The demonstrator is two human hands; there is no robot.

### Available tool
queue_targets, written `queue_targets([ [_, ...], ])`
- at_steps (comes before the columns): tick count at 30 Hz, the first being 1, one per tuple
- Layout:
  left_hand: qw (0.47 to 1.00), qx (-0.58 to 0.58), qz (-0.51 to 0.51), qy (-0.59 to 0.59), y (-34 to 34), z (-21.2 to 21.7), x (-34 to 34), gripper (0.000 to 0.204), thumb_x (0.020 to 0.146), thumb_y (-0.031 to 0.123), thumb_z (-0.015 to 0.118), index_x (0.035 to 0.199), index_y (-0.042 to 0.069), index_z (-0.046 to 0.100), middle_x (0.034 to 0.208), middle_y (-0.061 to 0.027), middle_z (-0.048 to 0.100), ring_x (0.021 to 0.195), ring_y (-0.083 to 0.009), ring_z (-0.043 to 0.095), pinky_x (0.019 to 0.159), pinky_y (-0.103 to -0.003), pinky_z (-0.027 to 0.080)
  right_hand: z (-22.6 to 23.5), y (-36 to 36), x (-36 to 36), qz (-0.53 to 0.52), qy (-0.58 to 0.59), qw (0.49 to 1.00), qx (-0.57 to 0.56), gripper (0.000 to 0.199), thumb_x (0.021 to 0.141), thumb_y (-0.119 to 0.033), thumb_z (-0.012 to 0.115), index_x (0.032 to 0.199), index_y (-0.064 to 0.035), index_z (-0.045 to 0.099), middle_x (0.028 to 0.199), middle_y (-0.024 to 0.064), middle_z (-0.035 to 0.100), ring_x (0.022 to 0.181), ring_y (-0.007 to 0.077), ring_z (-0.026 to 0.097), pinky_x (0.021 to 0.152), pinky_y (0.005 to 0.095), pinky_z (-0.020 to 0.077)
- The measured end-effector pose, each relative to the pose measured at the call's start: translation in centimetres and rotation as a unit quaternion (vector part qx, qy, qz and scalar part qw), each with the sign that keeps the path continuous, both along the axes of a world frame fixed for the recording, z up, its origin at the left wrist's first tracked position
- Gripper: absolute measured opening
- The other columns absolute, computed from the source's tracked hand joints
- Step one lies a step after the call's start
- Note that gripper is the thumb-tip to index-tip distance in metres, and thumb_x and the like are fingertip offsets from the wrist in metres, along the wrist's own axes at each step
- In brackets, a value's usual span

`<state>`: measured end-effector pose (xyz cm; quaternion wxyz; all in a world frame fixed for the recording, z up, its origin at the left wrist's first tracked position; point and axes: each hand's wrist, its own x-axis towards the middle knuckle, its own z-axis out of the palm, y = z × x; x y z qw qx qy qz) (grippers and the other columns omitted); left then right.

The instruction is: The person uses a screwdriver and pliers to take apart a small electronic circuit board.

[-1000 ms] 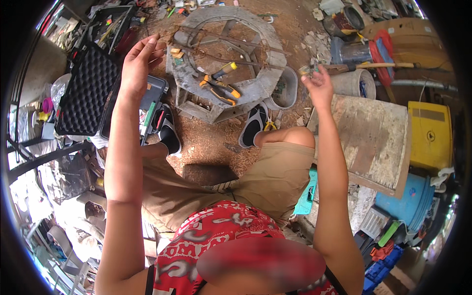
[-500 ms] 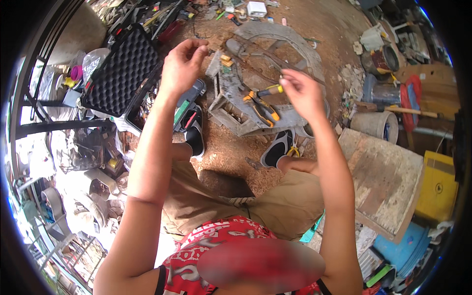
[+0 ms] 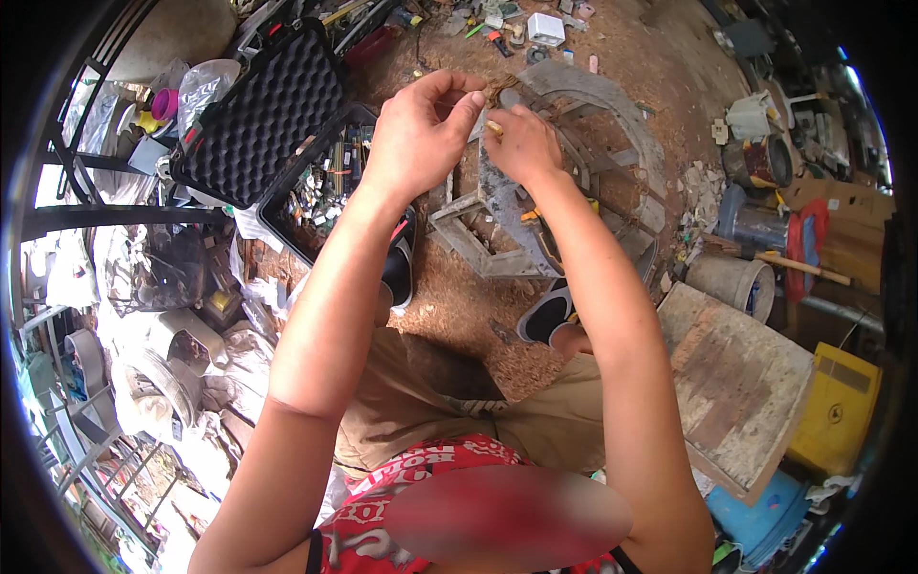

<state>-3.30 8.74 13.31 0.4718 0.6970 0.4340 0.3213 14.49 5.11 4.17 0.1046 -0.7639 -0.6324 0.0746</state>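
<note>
My left hand (image 3: pixel 421 139) is raised above the left part of a grey, weathered ring-shaped frame (image 3: pixel 598 91). Its thumb and forefinger curl together at the tips; whatever they pinch is too small to make out. Close beside it, my right hand (image 3: pixel 526 148) has its fingers bent inward, and their grip is partly hidden. A small yellowish block (image 3: pixel 493 126) shows at its fingertips; I cannot tell whether it is held or lies behind them. Brown strands (image 3: pixel 499 89) appear just beyond both hands. Orange-handled pliers (image 3: pixel 531 216) on the frame are mostly covered by my right forearm.
An open black case (image 3: pixel 258 115) with foam in its lid and many small parts stands at left. On the right are a worn wooden board (image 3: pixel 736 368), a grey bucket (image 3: pixel 732 287) and a yellow container (image 3: pixel 841 397). A white box (image 3: pixel 546 29) lies on the far floor.
My right hand has moved left, away from above the pliers, and is now beside my left hand. The view has shifted, so the surroundings sit further right and slightly lower.
</note>
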Motion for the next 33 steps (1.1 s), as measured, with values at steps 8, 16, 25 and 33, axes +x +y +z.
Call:
queue_targets([
  [8,1.0,0.002,0.001,-0.015,-0.3,1.0,-0.4,0.026,0.093,0.022,0.066,0.111,0.003,0.068,0.091,-0.0062,0.072,0.086,-0.009,0.066,0.077,-0.026,0.051,1.8,1.5,2.0,0.199,-0.174,0.958,-0.114,0.037,0.093,-0.01,0.052,0.123,-0.0262,0.067,0.117,0.0081,0.058,0.119,0.0253,0.054,0.102,0.0426,0.0433],
  [16,1.0,0.011,-0.013,-0.013,-0.4,0.6,0.3,0.028,0.092,0.021,0.068,0.112,0.002,0.066,0.091,-0.0064,0.072,0.085,-0.0088,0.065,0.077,-0.026,0.052,1.6,1.6,2.9,0.246,-0.161,0.954,-0.061,0.033,0.089,-0.008,0.057,0.117,-0.0219,0.069,0.11,0.006,0.059,0.116,0.0231,0.056,0.099,0.041,0.045],
  [25,0.966,-0.048,-0.23,-0.106,-1.7,-2.9,1.4,0.052,0.087,0.009,0.073,0.134,0.002,0.051,0.124,-0.0096,0.059,0.098,-0.0172,0.065,0.088,-0.03,0.053,9.0,-6.5,2.4,0.147,0.238,0.956,0.088,0.037,0.081,-0.008,0.069,0.118,-0.008,0.064,0.114,0.0112,0.063,0.105,0.03,0.062,0.092,0.0388,0.0504],
  [33,0.919,-0.177,-0.312,-0.163,-4.3,-0.9,2.5,0.052,0.087,-0.006,0.066,0.135,0.001,0.05,0.119,-0.0086,0.062,0.102,-0.0135,0.064,0.089,-0.028,0.053,9.5,-12.3,2.6,0.1,0.338,0.929,0.111,0.056,0.083,-0.009,0.073,0.133,-0.0077,0.046,0.108,0.0149,0.069,0.095,0.0255,0.068,0.085,0.0361,0.0546],
])
